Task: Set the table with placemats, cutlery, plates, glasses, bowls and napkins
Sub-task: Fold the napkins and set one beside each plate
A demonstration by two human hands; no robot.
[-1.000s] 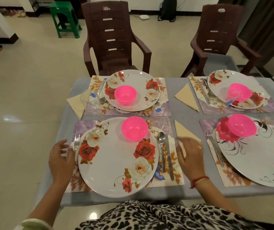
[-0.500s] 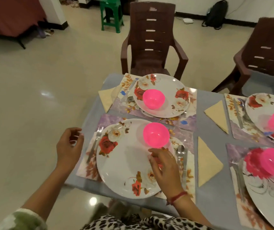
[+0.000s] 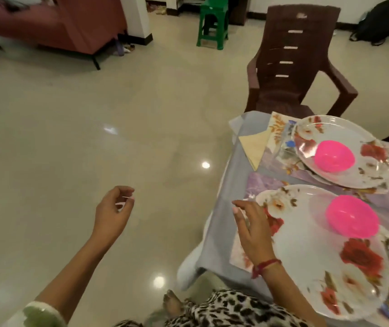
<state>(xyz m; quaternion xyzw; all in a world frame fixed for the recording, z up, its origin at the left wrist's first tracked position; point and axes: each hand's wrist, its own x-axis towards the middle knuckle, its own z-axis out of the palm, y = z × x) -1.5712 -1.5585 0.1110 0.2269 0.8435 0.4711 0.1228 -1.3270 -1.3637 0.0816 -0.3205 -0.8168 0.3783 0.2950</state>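
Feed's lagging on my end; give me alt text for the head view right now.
The right hand, relaxed and empty, is at the left rim of the near floral plate, which carries the near pink bowl; the left hand hangs loosely curled over the floor. Beyond sit the far plate with the far bowl, a folded napkin beside them, and a brown chair.
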